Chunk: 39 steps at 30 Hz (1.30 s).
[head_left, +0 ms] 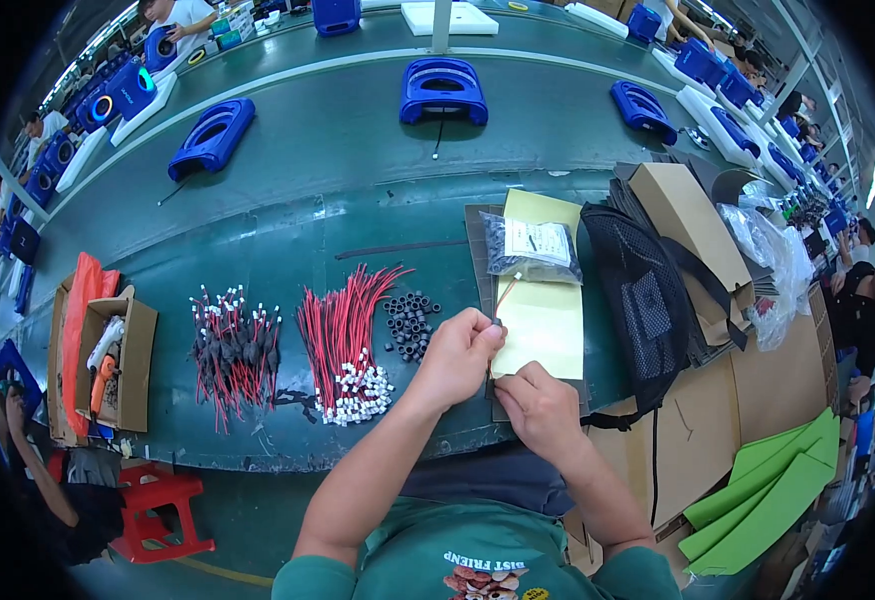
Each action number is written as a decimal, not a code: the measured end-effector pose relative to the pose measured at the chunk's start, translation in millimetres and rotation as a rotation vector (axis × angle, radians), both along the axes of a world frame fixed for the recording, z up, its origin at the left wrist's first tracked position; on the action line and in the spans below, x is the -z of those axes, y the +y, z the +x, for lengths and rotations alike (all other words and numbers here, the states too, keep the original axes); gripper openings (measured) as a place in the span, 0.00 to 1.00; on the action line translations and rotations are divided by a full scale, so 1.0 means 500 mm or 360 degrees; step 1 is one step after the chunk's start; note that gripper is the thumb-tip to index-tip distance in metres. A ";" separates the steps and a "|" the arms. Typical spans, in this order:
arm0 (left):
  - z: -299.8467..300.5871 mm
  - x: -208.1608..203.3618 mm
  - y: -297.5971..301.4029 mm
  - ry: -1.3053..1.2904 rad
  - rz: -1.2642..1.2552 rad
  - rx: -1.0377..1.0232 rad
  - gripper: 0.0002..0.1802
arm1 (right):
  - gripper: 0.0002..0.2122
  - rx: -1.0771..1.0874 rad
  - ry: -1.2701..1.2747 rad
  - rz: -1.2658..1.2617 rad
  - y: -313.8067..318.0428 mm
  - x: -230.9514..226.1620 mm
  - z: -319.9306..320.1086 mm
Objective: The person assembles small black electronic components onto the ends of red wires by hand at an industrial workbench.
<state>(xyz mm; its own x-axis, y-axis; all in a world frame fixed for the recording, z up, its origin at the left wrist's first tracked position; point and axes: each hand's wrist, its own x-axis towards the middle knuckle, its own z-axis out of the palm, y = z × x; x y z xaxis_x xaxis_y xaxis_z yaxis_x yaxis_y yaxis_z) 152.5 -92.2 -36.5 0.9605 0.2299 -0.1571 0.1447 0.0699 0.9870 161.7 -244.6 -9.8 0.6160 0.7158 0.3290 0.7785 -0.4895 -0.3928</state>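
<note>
**Pinching a thin wire [507, 296] between both hands over the yellow paper's left edge**

Your left hand [458, 355] has its thumb and forefinger closed on the wire, whose small pale plug pokes out just beyond those fingertips. A dark bit sits right at that pinch, too small to make out. Your right hand [544, 412] is nearer to your body, its fingertips drawn narrow on the wire's lower stretch; the exact hold is partly hidden.

Just right of your left fingertips lies the yellow paper [548, 335], and beyond them a clear bag of dark parts [533, 250] rests on it. Near your left knuckles, on their left, you have a cluster of short black tubes [411, 325]. Farther left on the green table [173, 310] comes a pile of red wires [343, 325] with white plugs, then a bunch of dark-wrapped wires [238, 350]. Well left of your fingers stands a cardboard box [140, 375] holding an orange-handled tool [105, 372].

A black mesh bag [643, 300] lies right of your fingers. Well beyond your fingertips, a blue plastic shell [444, 85] sits on the green conveyor [328, 115].
</note>
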 end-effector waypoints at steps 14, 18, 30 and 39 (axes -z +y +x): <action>-0.015 0.006 -0.019 -0.0141 0.0294 -0.0147 0.09 | 0.04 -0.0218 -0.0557 0.0268 -0.040 0.006 -0.026; -0.020 -0.016 -0.023 -0.0129 0.0509 -0.0076 0.07 | 0.05 -0.0204 -0.0724 0.0344 -0.074 0.028 -0.042; -0.064 -0.034 -0.059 -0.0272 -0.0097 -0.0198 0.07 | 0.19 -0.0067 0.1149 0.2074 -0.074 -0.077 -0.094; -0.109 -0.084 -0.098 -0.0192 -0.0874 -0.0169 0.08 | 0.23 -0.0391 0.2140 0.2634 -0.053 -0.040 -0.084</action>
<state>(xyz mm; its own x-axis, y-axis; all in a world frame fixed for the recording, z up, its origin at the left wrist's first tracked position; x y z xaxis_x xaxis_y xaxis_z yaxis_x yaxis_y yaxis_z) 98.2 -141.3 5.5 0.9550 0.2418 -0.1716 -0.0023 0.5850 0.8110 119.6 -271.2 10.4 0.9132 0.3862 0.1300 -0.2869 0.8359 -0.4679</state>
